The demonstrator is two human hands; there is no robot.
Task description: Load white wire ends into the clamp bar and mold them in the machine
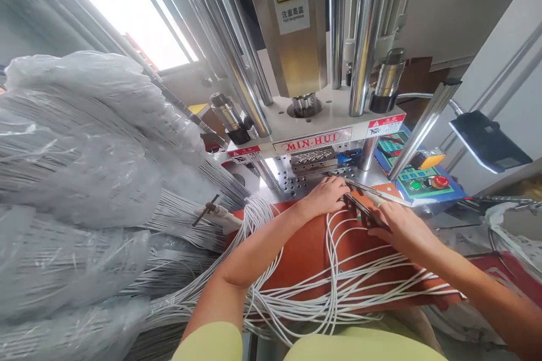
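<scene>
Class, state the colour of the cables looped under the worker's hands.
White: the cables lie looped on an orange-brown mat, best seen in the head view.

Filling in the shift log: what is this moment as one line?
left hand: on metal fixture | right hand: on fixture | white cables: across orange mat | press: above

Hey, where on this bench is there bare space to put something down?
Bare orange mat lies between the left forearm and the white cables. Crowded: the metal fixture under both hands, left hand and right hand, and the bagged cable bundles at left.
</scene>
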